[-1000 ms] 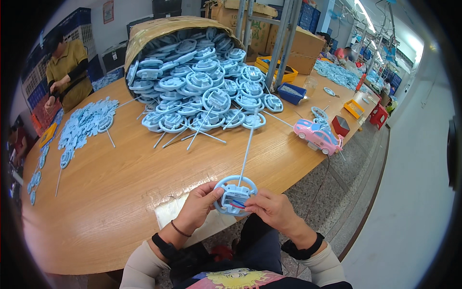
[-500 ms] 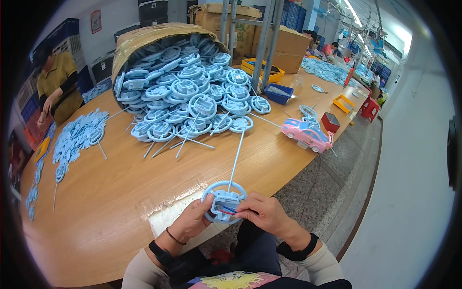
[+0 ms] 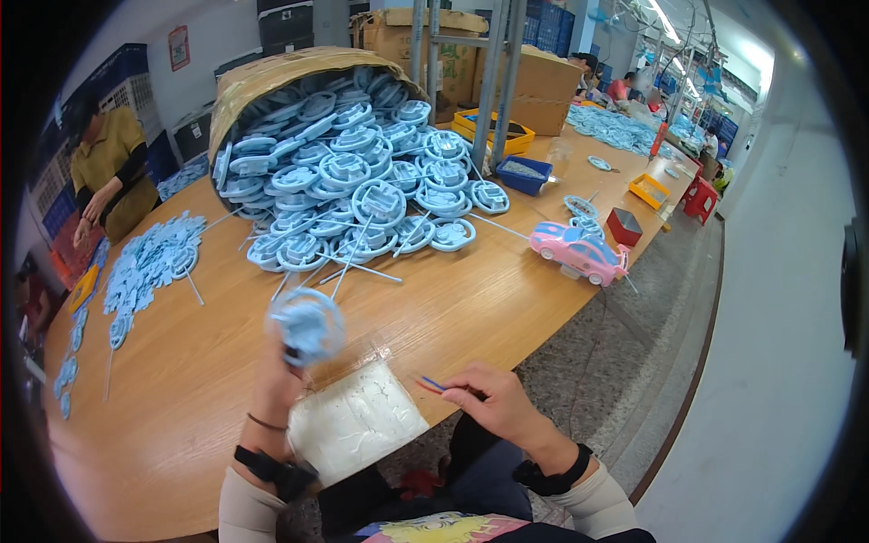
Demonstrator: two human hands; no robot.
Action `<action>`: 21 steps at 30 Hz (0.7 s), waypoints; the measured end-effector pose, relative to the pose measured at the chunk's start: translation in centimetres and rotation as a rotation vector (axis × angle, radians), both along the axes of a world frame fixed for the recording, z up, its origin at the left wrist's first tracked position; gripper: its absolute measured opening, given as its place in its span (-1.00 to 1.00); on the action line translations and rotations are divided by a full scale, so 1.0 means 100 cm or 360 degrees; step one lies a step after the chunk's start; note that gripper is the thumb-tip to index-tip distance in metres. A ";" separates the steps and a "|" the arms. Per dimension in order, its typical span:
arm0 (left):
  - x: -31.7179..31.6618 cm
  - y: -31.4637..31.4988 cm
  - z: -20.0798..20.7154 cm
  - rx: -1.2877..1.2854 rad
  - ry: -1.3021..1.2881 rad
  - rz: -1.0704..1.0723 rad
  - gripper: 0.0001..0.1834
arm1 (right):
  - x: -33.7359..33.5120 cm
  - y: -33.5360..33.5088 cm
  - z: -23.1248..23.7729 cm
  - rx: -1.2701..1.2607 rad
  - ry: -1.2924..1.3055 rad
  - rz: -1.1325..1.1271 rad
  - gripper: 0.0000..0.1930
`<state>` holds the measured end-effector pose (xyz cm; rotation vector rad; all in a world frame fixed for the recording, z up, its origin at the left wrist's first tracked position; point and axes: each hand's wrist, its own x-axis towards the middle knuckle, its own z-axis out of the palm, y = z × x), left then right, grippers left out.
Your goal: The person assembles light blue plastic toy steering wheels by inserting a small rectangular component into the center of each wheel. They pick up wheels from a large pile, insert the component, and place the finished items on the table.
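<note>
A light blue plastic toy steering wheel [image 3: 308,328], blurred by motion, is raised above the table's near part. My left hand [image 3: 277,385] grips its lower edge; the fingers are smeared. To the right, my right hand [image 3: 484,395] is closed in a pinch on a blue and a red wire [image 3: 431,385], whose ends stick out to the left past the fingertips. A white sheet [image 3: 356,423] lies on the table's near edge between my hands. Farther off, many more blue toy steering wheels [image 3: 378,203] spill from a large tipped brown sack [image 3: 237,89], several with thin rods attached.
A pink and blue toy car [image 3: 579,252] stands at the right, near a red box [image 3: 624,226], a blue tray [image 3: 523,176] and a yellow tray [image 3: 647,192]. Flat blue pieces [image 3: 149,264] lie heaped at left. A metal post [image 3: 501,100] rises behind. A co-worker [image 3: 107,167] stands far left.
My left hand has carried the steering wheel left and away from my right hand. The red and blue wires, before inside the wheel, are now out of it in my right hand.
</note>
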<state>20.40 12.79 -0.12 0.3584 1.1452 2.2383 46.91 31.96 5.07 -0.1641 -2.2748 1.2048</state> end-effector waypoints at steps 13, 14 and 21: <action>0.112 0.061 0.032 -0.0383 0.0405 -0.1147 -0.48 | -0.009 -0.009 -0.017 -0.0578 0.0029 0.0134 -0.86; 0.117 0.063 0.036 -0.0397 0.0279 -0.1135 -0.48 | -0.008 -0.009 -0.018 -0.0539 0.0043 0.0104 -0.86; 0.135 0.066 0.045 -0.0174 0.0131 -0.1014 -0.49 | -0.002 -0.010 -0.020 -0.0340 0.0173 -0.0035 -0.87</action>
